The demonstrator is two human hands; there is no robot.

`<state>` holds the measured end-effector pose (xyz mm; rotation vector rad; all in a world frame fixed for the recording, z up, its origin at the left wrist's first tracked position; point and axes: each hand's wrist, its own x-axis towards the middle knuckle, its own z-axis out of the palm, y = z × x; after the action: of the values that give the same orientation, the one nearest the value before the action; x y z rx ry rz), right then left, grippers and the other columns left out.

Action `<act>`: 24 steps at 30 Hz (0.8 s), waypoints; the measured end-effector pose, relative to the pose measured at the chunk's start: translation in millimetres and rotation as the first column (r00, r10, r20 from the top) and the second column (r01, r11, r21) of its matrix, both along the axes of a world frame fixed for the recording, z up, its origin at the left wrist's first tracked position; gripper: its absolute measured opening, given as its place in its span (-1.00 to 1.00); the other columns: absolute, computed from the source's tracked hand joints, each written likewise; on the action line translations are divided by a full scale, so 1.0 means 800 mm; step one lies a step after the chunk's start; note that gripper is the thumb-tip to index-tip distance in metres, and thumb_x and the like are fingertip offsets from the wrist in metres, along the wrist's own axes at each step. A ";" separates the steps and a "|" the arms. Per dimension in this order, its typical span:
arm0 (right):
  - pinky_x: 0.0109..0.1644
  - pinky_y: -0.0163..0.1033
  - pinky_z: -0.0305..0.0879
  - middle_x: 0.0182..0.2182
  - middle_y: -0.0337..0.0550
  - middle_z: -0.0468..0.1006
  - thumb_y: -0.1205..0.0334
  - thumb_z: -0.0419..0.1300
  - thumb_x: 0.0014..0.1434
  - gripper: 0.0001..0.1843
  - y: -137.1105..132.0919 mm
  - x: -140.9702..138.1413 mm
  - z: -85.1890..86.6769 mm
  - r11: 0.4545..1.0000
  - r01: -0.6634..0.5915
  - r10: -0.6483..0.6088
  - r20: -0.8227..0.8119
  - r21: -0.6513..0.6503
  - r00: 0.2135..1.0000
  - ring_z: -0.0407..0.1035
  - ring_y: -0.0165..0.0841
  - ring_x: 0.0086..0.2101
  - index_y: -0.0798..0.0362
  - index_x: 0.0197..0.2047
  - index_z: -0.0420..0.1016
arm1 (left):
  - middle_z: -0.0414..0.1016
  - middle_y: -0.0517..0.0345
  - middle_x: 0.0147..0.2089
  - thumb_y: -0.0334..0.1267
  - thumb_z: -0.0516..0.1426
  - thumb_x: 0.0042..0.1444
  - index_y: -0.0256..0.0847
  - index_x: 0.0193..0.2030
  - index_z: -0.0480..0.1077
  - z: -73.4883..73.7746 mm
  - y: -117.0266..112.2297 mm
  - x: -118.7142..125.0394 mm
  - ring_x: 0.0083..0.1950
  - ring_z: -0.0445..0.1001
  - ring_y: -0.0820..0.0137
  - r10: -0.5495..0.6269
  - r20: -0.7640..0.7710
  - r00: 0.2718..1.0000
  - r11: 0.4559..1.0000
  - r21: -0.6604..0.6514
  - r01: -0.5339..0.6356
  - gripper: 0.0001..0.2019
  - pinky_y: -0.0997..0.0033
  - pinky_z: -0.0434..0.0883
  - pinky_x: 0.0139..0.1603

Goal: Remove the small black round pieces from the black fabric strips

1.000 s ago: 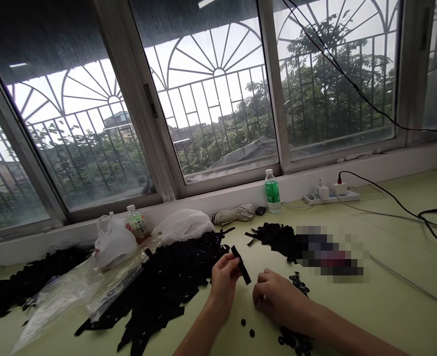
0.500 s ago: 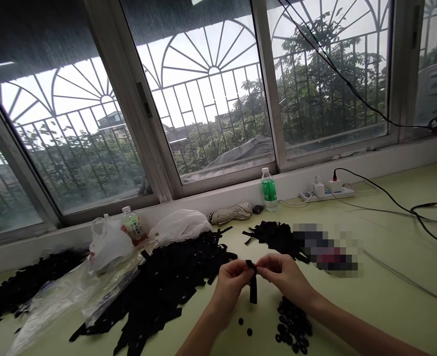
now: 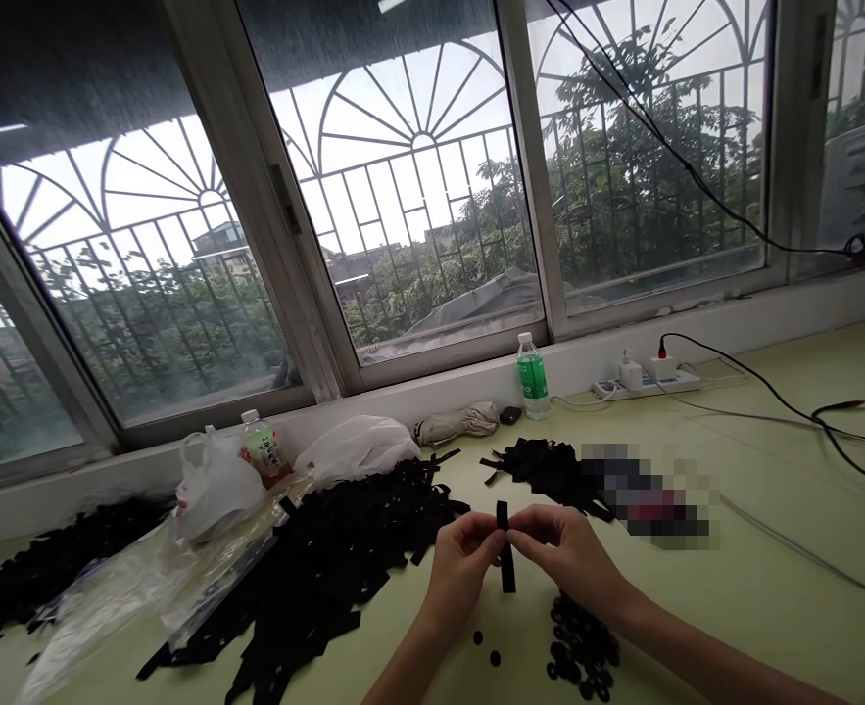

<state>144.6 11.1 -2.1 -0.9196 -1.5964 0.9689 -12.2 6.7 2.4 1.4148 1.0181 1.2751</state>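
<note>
A short black fabric strip [image 3: 507, 573] stands almost upright between my hands, above the pale green table. My left hand [image 3: 459, 556] pinches its left edge with thumb and index finger. From the other side my right hand [image 3: 568, 546] grips the same strip, the two thumbs nearly touching across it. Whether a small part is also held under the fingertips is hidden. Below my right wrist lies a heap of small black discs, some with a hole [image 3: 583, 646]. Two loose black discs [image 3: 486, 648] rest to the left of that heap.
A large pile of black strips [image 3: 336, 548] spreads to the left, with a smaller pile [image 3: 542, 468] behind my hands. Plastic bags [image 3: 218, 485], a green-labelled bottle [image 3: 533, 377] and a power strip [image 3: 645, 382] line the windowsill. Cables [image 3: 777, 416] cross the right side.
The strip has straightened: its top end, folded over to the left before, now points up. My left hand has shifted slightly right; the discs and piles stay in place.
</note>
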 end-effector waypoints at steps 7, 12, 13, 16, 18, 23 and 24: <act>-0.39 -0.28 0.32 -0.54 -0.18 0.53 0.01 0.30 -0.02 -0.72 -0.002 0.000 -0.001 0.999 -0.033 0.033 -0.060 -0.003 0.998 0.39 -0.31 -0.46 0.08 -0.47 0.54 | 0.45 0.08 -0.45 -0.12 0.28 -0.04 -0.26 -0.44 0.50 0.000 -0.006 0.005 -0.46 0.32 0.42 0.044 -0.055 0.998 0.997 0.071 -0.040 -0.78 0.48 0.27 -0.43; -0.42 -0.30 0.25 -0.59 -0.25 0.44 -0.01 0.33 -0.06 -0.68 0.001 0.000 -0.006 0.997 -0.064 0.058 -0.133 -0.042 0.989 0.30 -0.37 -0.51 0.09 -0.54 0.48 | 0.46 0.07 -0.43 -0.14 0.25 -0.01 -0.24 -0.45 0.47 -0.005 -0.008 0.007 -0.42 0.34 0.38 0.092 -0.124 0.988 0.991 0.110 -0.078 -0.80 0.48 0.26 -0.42; -0.43 -0.31 0.23 -0.60 -0.26 0.44 0.00 0.33 -0.06 -0.68 0.001 -0.001 -0.007 0.997 -0.064 0.058 -0.137 -0.045 0.989 0.30 -0.38 -0.51 0.10 -0.55 0.48 | 0.46 0.07 -0.43 -0.15 0.25 -0.01 -0.24 -0.45 0.47 -0.006 -0.008 0.008 -0.41 0.34 0.37 0.106 -0.142 0.984 0.989 0.121 -0.088 -0.81 0.47 0.27 -0.41; -0.45 -0.31 0.21 -0.60 -0.24 0.46 0.03 0.32 -0.04 -0.71 -0.001 -0.001 -0.004 0.997 -0.059 0.054 -0.119 -0.040 0.991 0.31 -0.37 -0.52 0.11 -0.54 0.51 | 0.46 0.07 -0.43 -0.16 0.24 0.01 -0.25 -0.44 0.46 -0.008 -0.007 0.009 -0.40 0.35 0.37 0.137 -0.167 0.976 0.982 0.149 -0.113 -0.82 0.47 0.29 -0.40; -0.42 -0.31 0.26 -0.55 -0.19 0.52 0.06 0.27 0.02 -0.74 -0.003 -0.001 0.002 0.999 -0.053 0.053 -0.069 -0.012 0.996 0.36 -0.34 -0.48 0.11 -0.48 0.55 | 0.45 0.10 -0.44 -0.16 0.23 0.01 -0.25 -0.43 0.45 -0.006 -0.006 0.009 -0.42 0.35 0.39 0.152 -0.148 0.977 0.979 0.159 -0.128 -0.82 0.48 0.29 -0.42; -0.38 -0.30 0.31 -0.39 -0.12 0.60 0.15 0.09 0.17 -0.73 0.015 0.022 0.013 0.966 0.059 -0.119 0.229 0.253 0.966 0.44 -0.30 -0.38 0.07 -0.27 0.58 | 0.35 0.22 -0.54 -0.15 0.25 -0.03 -0.25 -0.41 0.42 0.005 0.007 -0.009 -0.52 0.31 0.47 0.317 -0.015 0.948 0.937 0.164 -0.310 -0.80 0.52 0.27 -0.50; -0.35 -0.29 0.31 -0.38 -0.11 0.59 0.16 0.06 0.19 -0.72 0.024 0.031 0.011 0.947 0.100 -0.193 0.292 0.304 0.937 0.44 -0.31 -0.38 0.08 -0.27 0.57 | 0.33 0.25 -0.57 -0.15 0.25 -0.04 -0.25 -0.39 0.41 0.007 0.011 -0.015 -0.55 0.30 0.48 0.371 0.020 0.929 0.917 0.149 -0.369 -0.79 0.52 0.26 -0.53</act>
<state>169.2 30.0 6.9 -1.0118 -1.8489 0.4807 -24.4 15.4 7.6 1.3810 1.2598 1.6521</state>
